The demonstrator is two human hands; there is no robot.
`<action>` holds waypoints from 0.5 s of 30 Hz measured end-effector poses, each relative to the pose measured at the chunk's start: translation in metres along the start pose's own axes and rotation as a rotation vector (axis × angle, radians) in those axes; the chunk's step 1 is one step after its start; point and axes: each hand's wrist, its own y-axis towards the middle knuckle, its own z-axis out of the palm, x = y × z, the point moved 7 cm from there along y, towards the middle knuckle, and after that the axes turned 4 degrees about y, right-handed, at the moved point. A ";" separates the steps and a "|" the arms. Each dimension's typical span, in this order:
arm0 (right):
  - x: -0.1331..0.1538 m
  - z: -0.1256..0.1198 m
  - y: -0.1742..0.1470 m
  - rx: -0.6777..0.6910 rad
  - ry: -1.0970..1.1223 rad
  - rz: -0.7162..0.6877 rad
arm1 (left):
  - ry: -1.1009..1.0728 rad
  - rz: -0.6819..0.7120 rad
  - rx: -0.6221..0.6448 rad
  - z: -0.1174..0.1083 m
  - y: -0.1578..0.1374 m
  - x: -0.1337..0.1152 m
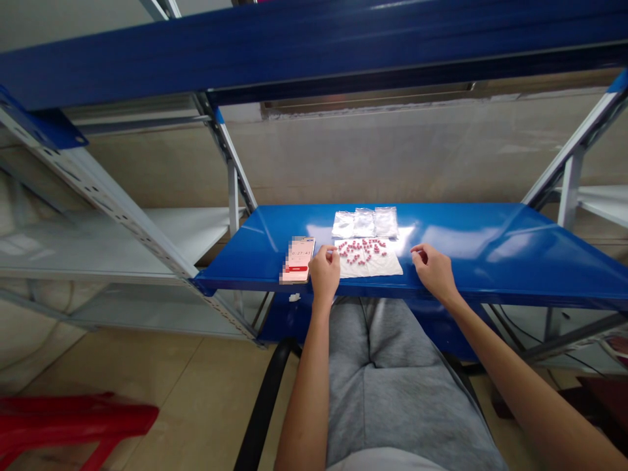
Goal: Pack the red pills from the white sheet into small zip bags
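Lying at nine o'clock of the white cloth (380, 267), my left hand (325, 267) is showing bent fingers beside the phone (303, 254); whether it is grasping anything, I cannot tell. My right hand (432, 267) is resting loosely, released, at three o'clock. Small red pieces (366, 247) are dotting the cloth; three shiny packets (364, 224) are lying at twelve.

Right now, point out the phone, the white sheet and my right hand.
Phone (303, 259): head view, on its screen.
White sheet (385, 264): head view, bare lower-right part.
Right hand (434, 269): head view, back of the hand.
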 end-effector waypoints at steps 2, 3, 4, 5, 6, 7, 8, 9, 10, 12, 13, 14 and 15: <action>0.000 0.001 0.000 -0.001 -0.004 -0.003 | -0.006 -0.004 0.001 0.000 0.000 0.000; 0.000 0.001 0.000 -0.002 -0.006 -0.005 | -0.006 -0.006 -0.001 0.001 0.000 0.001; 0.000 0.001 0.000 -0.003 -0.006 -0.006 | -0.005 -0.005 -0.002 0.001 0.000 0.001; -0.001 0.001 -0.001 -0.004 -0.007 -0.005 | -0.003 -0.003 -0.003 0.001 0.001 0.001; -0.001 0.001 -0.001 -0.004 -0.006 -0.003 | -0.002 0.001 -0.004 0.001 0.001 0.002; -0.002 0.001 -0.001 -0.002 -0.002 0.000 | -0.002 0.005 -0.005 0.001 0.001 0.002; -0.003 0.001 0.000 0.002 0.005 0.005 | -0.004 0.006 -0.006 0.000 0.000 0.002; -0.004 0.001 0.001 0.008 0.017 0.014 | -0.006 0.002 -0.007 0.000 0.000 0.002; -0.006 0.002 0.004 0.015 0.032 0.026 | -0.008 -0.005 -0.007 -0.001 0.000 0.002; -0.009 0.002 0.014 0.022 0.054 0.037 | 0.003 -0.003 0.002 -0.002 0.000 -0.003; -0.010 0.003 0.022 0.020 0.054 0.034 | 0.015 0.018 0.012 0.000 0.001 -0.008; -0.010 0.005 0.031 0.021 0.046 0.028 | 0.030 0.055 0.025 0.002 0.003 -0.017; -0.010 0.008 0.041 0.022 0.029 0.021 | 0.042 0.106 0.043 0.006 0.005 -0.027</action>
